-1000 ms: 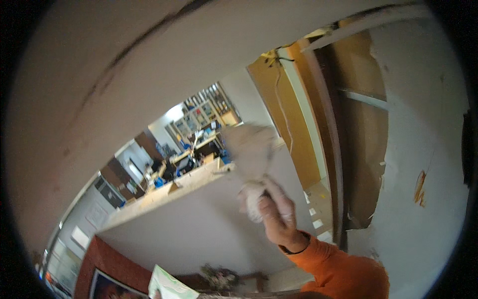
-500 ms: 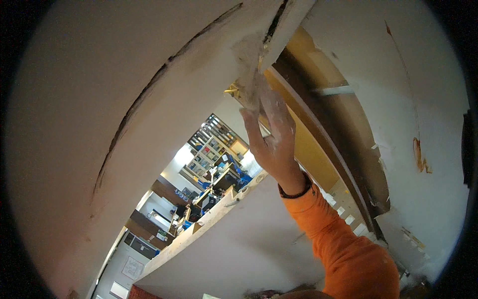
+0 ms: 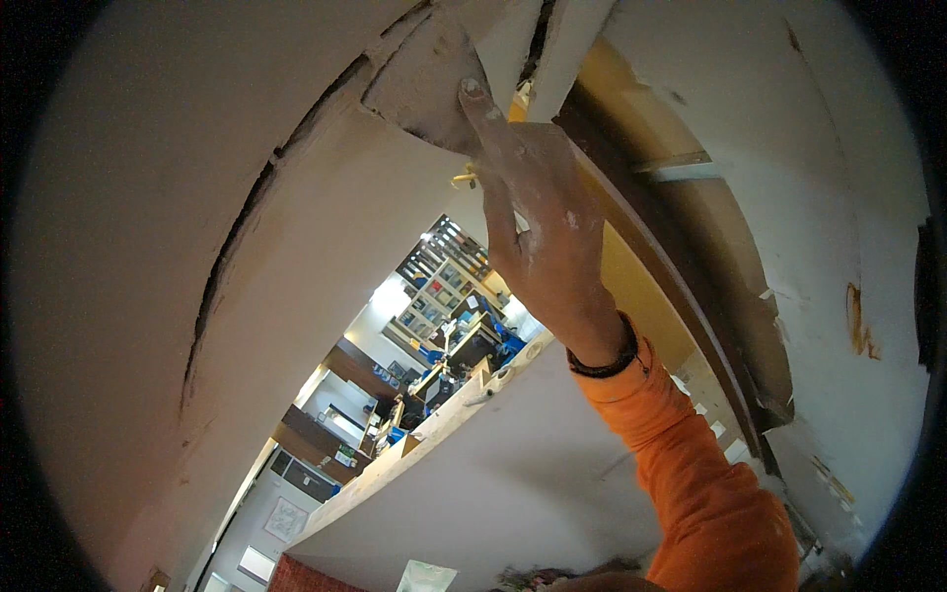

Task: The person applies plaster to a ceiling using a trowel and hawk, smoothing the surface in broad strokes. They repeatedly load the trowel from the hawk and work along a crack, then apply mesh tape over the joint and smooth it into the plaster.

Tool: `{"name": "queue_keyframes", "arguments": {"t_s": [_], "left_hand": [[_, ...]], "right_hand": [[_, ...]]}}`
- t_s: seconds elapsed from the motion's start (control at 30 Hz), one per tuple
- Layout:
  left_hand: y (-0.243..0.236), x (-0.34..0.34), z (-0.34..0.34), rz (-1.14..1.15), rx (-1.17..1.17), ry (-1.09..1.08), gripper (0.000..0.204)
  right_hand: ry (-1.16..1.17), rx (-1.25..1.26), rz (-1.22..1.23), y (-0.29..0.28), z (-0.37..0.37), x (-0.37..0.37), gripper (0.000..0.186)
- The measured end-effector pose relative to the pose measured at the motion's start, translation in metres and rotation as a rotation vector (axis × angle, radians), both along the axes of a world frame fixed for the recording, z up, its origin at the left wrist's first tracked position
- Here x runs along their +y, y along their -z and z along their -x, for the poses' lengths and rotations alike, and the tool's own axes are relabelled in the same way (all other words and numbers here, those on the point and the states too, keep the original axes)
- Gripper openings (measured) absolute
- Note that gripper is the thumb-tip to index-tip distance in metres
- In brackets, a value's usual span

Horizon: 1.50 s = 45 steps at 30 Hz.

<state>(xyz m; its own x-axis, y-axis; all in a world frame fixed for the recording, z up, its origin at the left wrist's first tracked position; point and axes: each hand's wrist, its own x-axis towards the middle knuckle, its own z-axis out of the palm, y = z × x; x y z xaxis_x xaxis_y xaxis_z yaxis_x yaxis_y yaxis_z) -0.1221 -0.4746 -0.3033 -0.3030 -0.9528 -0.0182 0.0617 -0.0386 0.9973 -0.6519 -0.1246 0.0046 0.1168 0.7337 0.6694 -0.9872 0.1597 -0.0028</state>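
Note:
My right hand (image 3: pixel 543 212), dusted with white, reaches up from an orange sleeve (image 3: pixel 691 464) with a dark band at the wrist. It is closed round a putty knife (image 3: pixel 424 89), whose wide grey blade lies against the pale overhead surface (image 3: pixel 128 247). One finger is stretched along the blade; the knife's handle is hidden by the hand. Just beyond the blade's left edge runs a long, dark, ragged crack (image 3: pixel 232 242). A second dark gap (image 3: pixel 538 39) shows above my hand, with a yellow piece (image 3: pixel 519 103) at its lower end. My left hand is not in view.
Right of my hand a brown strip (image 3: pixel 691 286) borders a cut opening with tan board inside. A yellow bit (image 3: pixel 464 178) sticks out left of my fingers. Below, a pale wooden ledge (image 3: pixel 414 444) edges a white panel (image 3: pixel 493 483); desks and shelves (image 3: pixel 439 296) stand beyond.
My right hand has tilted and carried the putty knife up and left. The blade, blurred and narrow before, now lies broadside beside the long crack. The whole view has shifted slightly.

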Motion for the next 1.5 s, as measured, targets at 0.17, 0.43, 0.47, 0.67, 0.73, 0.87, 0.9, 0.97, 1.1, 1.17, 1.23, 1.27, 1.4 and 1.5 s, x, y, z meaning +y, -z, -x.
{"name": "queue_keyframes", "arguments": {"t_s": [0.17, 0.43, 0.47, 0.67, 0.73, 0.87, 0.9, 0.97, 1.1, 1.17, 1.23, 1.27, 1.4, 1.5], "left_hand": [[0.0, 0.003, 0.005, 0.006, -0.003, -0.024, 0.049], [0.003, 0.003, 0.009, 0.02, 0.004, -0.04, 0.048], [0.002, 0.003, 0.01, 0.021, 0.0, -0.04, 0.048], [0.003, 0.006, 0.012, 0.035, 0.002, -0.047, 0.048], [0.008, 0.008, 0.005, 0.035, -0.004, -0.065, 0.048], [0.008, 0.003, 0.014, 0.058, 0.005, -0.051, 0.048], [0.008, 0.002, 0.015, 0.058, 0.007, -0.055, 0.048], [0.011, 0.002, 0.014, 0.052, 0.006, -0.068, 0.047], [0.018, 0.002, 0.012, 0.038, 0.017, -0.092, 0.047], [0.017, 0.001, 0.014, 0.038, 0.02, -0.092, 0.047], [0.018, 0.003, 0.015, 0.027, 0.032, -0.098, 0.047], [0.019, 0.003, 0.013, 0.028, 0.031, -0.102, 0.047], [0.022, 0.002, 0.012, 0.021, 0.035, -0.116, 0.047], [0.022, 0.0, 0.014, 0.018, 0.036, -0.112, 0.046]], "right_hand": [[0.0, -0.096, -0.044, -0.001, -0.012, 0.004, 0.073], [-0.058, -0.191, -0.125, 0.008, -0.025, 0.001, 0.078], [-0.049, -0.182, -0.117, 0.008, -0.025, 0.003, 0.078], [-0.108, -0.249, -0.234, 0.022, -0.033, 0.003, 0.078], [-0.188, -0.287, -0.344, 0.038, -0.03, -0.016, 0.077], [-0.324, -0.082, -0.243, 0.039, -0.026, -0.033, 0.071], [-0.321, -0.002, -0.185, 0.034, -0.027, -0.036, 0.072], [-0.324, 0.126, -0.102, 0.02, -0.028, -0.046, 0.07], [-0.305, 0.229, -0.035, -0.009, -0.036, -0.063, 0.06], [-0.252, 0.273, 0.063, -0.028, -0.039, -0.062, 0.062], [-0.174, 0.215, 0.058, -0.036, -0.046, -0.059, 0.069], [-0.155, 0.211, 0.073, -0.041, -0.045, -0.062, 0.07], [-0.156, 0.178, 0.113, -0.055, -0.043, -0.08, 0.073], [-0.091, 0.077, 0.079, -0.052, -0.043, -0.08, 0.075]]}}
